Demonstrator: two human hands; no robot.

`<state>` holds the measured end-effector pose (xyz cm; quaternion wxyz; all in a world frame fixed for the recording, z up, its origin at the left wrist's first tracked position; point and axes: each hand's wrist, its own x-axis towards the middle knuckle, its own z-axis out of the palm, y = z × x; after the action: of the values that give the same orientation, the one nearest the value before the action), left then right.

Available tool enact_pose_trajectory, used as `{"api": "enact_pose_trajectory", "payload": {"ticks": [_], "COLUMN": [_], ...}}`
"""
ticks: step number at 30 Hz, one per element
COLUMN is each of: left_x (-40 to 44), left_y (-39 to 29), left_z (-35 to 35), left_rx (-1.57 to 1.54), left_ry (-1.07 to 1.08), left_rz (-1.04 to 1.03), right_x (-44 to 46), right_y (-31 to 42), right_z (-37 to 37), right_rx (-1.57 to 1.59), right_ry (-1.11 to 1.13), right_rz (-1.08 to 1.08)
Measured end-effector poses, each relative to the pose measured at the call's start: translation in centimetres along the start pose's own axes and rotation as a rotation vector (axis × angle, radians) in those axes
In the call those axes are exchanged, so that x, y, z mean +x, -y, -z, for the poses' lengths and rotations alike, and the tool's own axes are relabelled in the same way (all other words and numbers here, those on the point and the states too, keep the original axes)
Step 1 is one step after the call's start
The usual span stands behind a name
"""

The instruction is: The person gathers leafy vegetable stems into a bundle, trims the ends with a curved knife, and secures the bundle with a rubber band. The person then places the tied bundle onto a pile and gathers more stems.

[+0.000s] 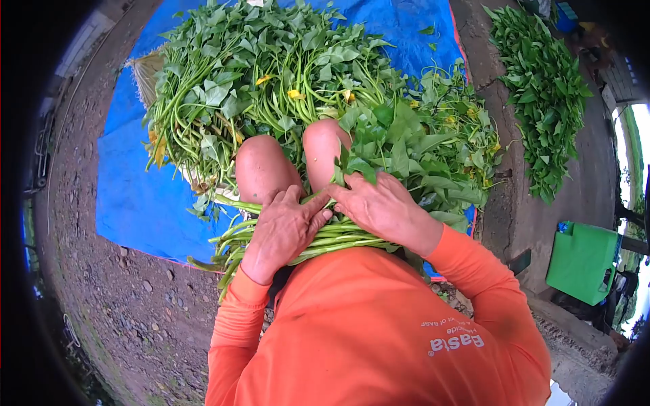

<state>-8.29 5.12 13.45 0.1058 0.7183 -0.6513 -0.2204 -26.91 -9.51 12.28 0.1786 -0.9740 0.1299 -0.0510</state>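
Observation:
A bundle of long-stemmed leafy greens (338,237) lies across my lap, its stems to the left and broad leaves to the right. My left hand (283,227) presses over the stems, fingers bent down onto them and thumb toward the other hand. Close beside it, my right hand (382,206) curls around the bundle where the leaves begin. The two hands meet at thumb and index finger; what sits between those fingertips is too small to make out. Just beyond the hands are my bare knees (265,168).
A large heap of similar greens (271,74), with some yellowed leaves, covers much of a blue tarp (122,196). To the right, another pile of greens (542,101) lies on concrete. A green plastic container (582,262) stands at the lower right. Gravelly ground (145,311) borders the tarp.

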Motion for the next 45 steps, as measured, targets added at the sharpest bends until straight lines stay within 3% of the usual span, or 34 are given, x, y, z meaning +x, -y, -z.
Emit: {"api": "enact_pose_trajectory", "payload": {"ticks": [4, 5, 9, 11, 13, 15, 17, 20, 21, 24, 25, 27, 28, 30, 32, 34, 35, 39, 41, 42, 43, 44, 45], "left_x": [-0.8, -0.5, 2.5, 5.7, 9.4, 10.6, 9.5, 8.4, 8.5, 8.6, 9.0, 6.8, 6.4, 6.3, 8.0, 9.7, 10.2, 8.9, 8.3, 8.0, 7.6, 7.3, 7.4], "left_y": [1.0, 0.9, 0.1, 1.6, 5.3, 10.5, 5.7, 3.7, 4.1, 4.5, 4.8, 4.6, 4.6, 5.0, 6.2, 6.8, 6.8, 4.6, 6.2, 6.5, 6.0, 5.5, 4.6], "left_z": [-2.3, -2.7, -0.4, -2.2, -5.4, -10.2, -4.9, -2.8, -3.9, -5.2, -4.6, -4.1, -4.2, -4.2, -4.1, -4.3, -4.4, -5.4, -6.9, -7.0, -6.0, -5.0, -4.0], "left_rx": [-0.335, -0.248, 0.081, 0.105, 0.098, -0.738, -1.322, -0.840, -0.713, -0.622, -0.567, -0.890, -0.939, -0.922, -0.782, -0.642, -0.570, -1.033, -1.056, -1.085, -0.935, -0.785, -0.855], "left_ry": [-0.276, -0.334, 0.100, 0.113, 0.334, 0.364, 0.580, 0.799, 0.780, 0.629, 0.725, 0.476, 0.454, 0.519, 0.674, 0.804, 0.859, 0.723, 0.747, 0.742, 0.730, 0.716, 0.762], "left_rz": [0.081, 0.038, 0.126, -0.002, -0.069, 0.090, 0.161, 0.015, 0.080, 0.068, 0.127, -0.054, -0.084, -0.092, -0.077, -0.061, -0.044, 0.156, 0.201, 0.128, 0.070, 0.016, 0.115], "right_x": [-0.8, -1.3, -2.5, -2.8, -3.1, -3.8, -4.2, -2.6, -2.2, -1.6, -1.7, -1.4, -1.5, -2.4, -3.7, -4.7, -4.9, -5.5, -6.1, -6.5, -7.0, -6.4, -5.7], "right_y": [1.0, 1.3, 1.0, 1.1, 1.2, 0.7, 0.1, -1.6, -2.1, -2.5, -1.3, -0.1, 0.4, 1.6, 2.2, 2.2, 2.2, 2.5, 2.0, 2.1, 1.8, 2.7, 3.1], "right_z": [0.7, 0.1, -1.2, -0.9, -0.8, -0.4, -0.7, -3.1, -3.1, -2.3, -1.1, 2.3, 3.3, 4.1, 2.8, -0.7, -1.2, -2.0, -1.4, -0.7, -2.6, -0.1, 0.6], "right_rx": [0.127, 0.092, 0.137, 0.129, 0.140, 0.202, 0.276, 0.497, 0.530, 0.495, 0.428, 0.297, 0.228, 0.560, 0.569, 0.285, 0.377, 0.352, 0.370, 0.406, 0.359, 0.399, 0.400], "right_ry": [0.015, -0.073, -0.093, -0.050, -0.141, -0.159, -0.152, -0.256, -0.181, -0.141, -0.198, -0.480, -0.611, -0.309, -0.144, -0.097, -0.054, 0.029, 0.066, -0.005, -0.252, -0.070, 0.091], "right_rz": [-0.117, -0.114, -0.070, -0.091, -0.082, -0.111, -0.177, -0.368, -0.430, -0.313, -0.371, -0.079, 0.065, 0.097, 0.058, -0.032, -0.055, -0.112, -0.025, -0.025, 0.059, -0.057, -0.118]}}
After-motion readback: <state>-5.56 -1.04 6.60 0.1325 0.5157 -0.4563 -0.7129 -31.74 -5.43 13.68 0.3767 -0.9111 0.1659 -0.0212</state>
